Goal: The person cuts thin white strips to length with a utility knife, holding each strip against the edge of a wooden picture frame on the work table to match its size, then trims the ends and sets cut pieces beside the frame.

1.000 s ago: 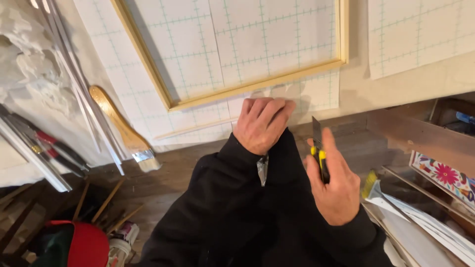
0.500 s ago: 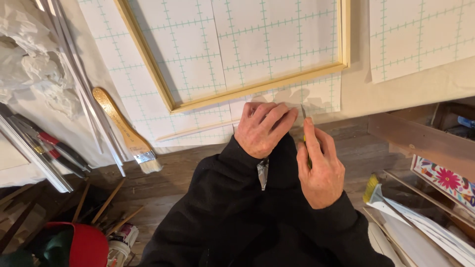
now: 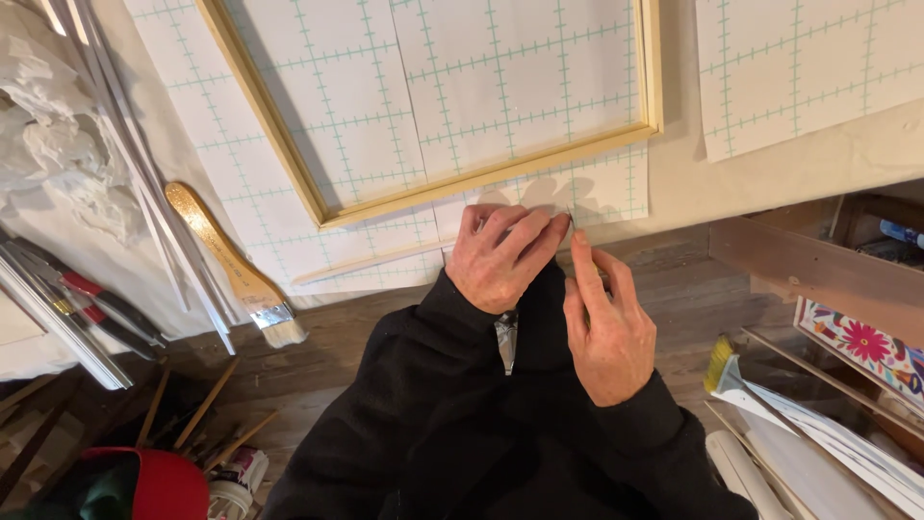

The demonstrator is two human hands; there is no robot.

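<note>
A: Looking down, we see our left hand [image 3: 500, 258] lying knuckles up on the near edge of the gridded paper sheet [image 3: 318, 144], fingers together and pressed flat, tips pointing toward the right hand.

B: And our right hand [image 3: 604, 332] sits just beside it, index finger stretched to the paper's edge where the left fingertips end. The other fingers are loosely curled. Whether anything is pinched between them, we cannot tell; the palm faces away from us.

A: Something thin and pale shows where the two hands meet, but it is too small to make out.

B: The sheet lies under the wooden frame [image 3: 481, 183], whose near rail runs just beyond our left knuckles. The frame's far side is cut off by the top of the view.

A: Between our black sleeves [image 3: 423, 404] hangs a small silvery piece, partly hidden in the fabric.

B: Left of us, a flat brush [image 3: 236, 270] with a wooden handle rests on the white cloth, near a bundle of pale strips [image 3: 144, 183]. Red-handled tools [image 3: 91, 303] lie partly under metal bars.

A: A second gridded sheet [image 3: 808, 67] is at the upper right, cropped. Lower right, a yellow-bristled brush [image 3: 722, 364] pokes out among papers, half covered.
</note>
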